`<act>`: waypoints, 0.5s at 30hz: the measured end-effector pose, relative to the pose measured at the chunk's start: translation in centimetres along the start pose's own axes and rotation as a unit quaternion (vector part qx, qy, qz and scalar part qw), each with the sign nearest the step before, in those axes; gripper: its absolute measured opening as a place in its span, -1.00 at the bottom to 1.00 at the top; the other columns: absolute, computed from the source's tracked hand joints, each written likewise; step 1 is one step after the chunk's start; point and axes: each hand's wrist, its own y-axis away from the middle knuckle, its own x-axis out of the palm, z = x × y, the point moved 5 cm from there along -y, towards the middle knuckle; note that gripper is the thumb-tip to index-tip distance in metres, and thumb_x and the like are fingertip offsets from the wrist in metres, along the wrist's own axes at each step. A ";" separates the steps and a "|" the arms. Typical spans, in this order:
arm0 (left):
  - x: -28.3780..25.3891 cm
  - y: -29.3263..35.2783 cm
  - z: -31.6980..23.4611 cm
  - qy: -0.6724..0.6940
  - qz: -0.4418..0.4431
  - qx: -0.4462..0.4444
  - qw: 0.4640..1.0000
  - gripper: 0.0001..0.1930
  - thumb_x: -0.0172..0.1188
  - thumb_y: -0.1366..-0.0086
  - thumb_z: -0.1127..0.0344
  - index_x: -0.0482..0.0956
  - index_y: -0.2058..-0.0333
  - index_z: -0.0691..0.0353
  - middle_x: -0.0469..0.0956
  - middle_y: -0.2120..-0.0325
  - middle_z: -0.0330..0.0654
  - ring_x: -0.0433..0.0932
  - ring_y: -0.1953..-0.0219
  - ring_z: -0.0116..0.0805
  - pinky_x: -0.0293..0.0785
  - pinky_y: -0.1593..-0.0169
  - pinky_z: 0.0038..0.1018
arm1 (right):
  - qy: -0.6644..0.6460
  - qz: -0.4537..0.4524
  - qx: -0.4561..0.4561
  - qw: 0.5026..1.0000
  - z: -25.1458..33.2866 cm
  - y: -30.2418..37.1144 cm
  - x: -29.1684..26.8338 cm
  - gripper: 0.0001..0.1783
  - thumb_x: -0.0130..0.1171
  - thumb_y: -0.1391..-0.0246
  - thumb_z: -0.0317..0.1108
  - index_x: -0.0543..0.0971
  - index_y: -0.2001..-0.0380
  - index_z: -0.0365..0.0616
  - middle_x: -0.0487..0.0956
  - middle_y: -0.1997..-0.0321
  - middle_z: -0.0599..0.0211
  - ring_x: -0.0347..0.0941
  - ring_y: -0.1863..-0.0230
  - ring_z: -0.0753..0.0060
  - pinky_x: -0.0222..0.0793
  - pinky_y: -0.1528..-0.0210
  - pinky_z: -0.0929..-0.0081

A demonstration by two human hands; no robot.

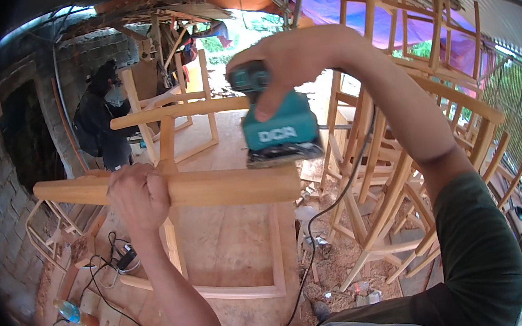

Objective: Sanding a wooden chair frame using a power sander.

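My right hand (297,59) is wrapped round the top of a teal electric sander (279,125), which looks slightly blurred. The sander's dark base is at the right end of a thick, smooth wooden rail (231,187); whether the two touch I cannot tell. Closed over the same rail, left of its middle, is my left hand (139,199). The rail belongs to a pale wooden chair-like frame, with a crosspiece (167,141) running back to a second, thinner bar (181,111). Below it, a lower wooden frame (240,291) rests on a plywood surface (228,244).
Stacked wooden chair frames (404,179) crowd the right side. A black cord (312,241) loops down past the plywood edge. At the back left, a person in dark clothing (101,117) stands by another frame. A bottle (75,313) and a power strip (127,259) lie at lower left.
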 end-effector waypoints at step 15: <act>0.0 -0.3 0.5 0.000 0.023 0.021 1.000 -0.67 -0.01 -0.20 0.17 0.60 0.58 0.25 0.60 0.55 -0.01 0.55 0.39 0.11 0.42 0.19 -0.10 | -0.028 0.094 0.016 0.995 -2.1 -7.4 1.3 -0.07 0.56 0.23 -0.04 0.43 -0.29 0.23 0.51 -0.12 0.32 0.48 -0.01 0.25 0.53 0.11 0.20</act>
